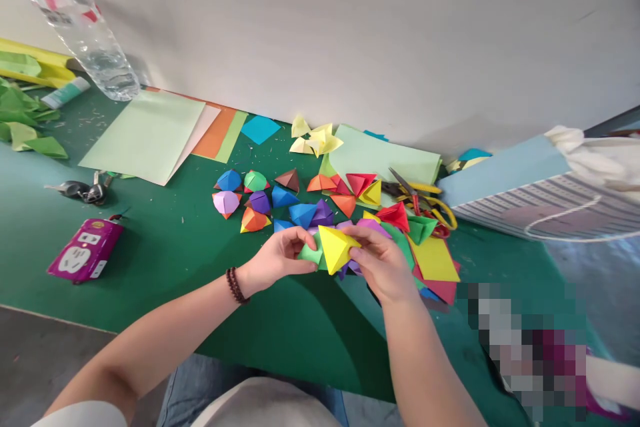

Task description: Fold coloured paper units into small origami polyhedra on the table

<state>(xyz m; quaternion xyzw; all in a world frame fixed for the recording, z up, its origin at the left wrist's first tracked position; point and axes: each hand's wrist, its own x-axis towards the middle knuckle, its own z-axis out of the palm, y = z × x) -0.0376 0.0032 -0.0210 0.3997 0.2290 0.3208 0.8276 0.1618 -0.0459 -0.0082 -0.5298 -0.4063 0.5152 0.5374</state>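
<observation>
Between the thumb and fingers of my left hand (280,255) is a light green folded paper piece (311,253). My right hand (383,257) pinches a yellow folded paper piece (336,248) shaped like a small pyramid. The two pieces meet or overlap above the table; whether they are joined I cannot tell. Behind my hands lie several folded pieces in many colours, among them a blue one (303,215), a red one (394,216) and an orange-topped one (255,219). Flat yellow paper (435,259) rests beside my right hand.
Scissors (440,203) lie at the right by a striped paper bag (540,193). Paper sheets (145,130) and a plastic bottle (100,47) are at the back left. Keys (95,190), a purple box (87,249) and a glue stick (66,92) are on the green table (165,280).
</observation>
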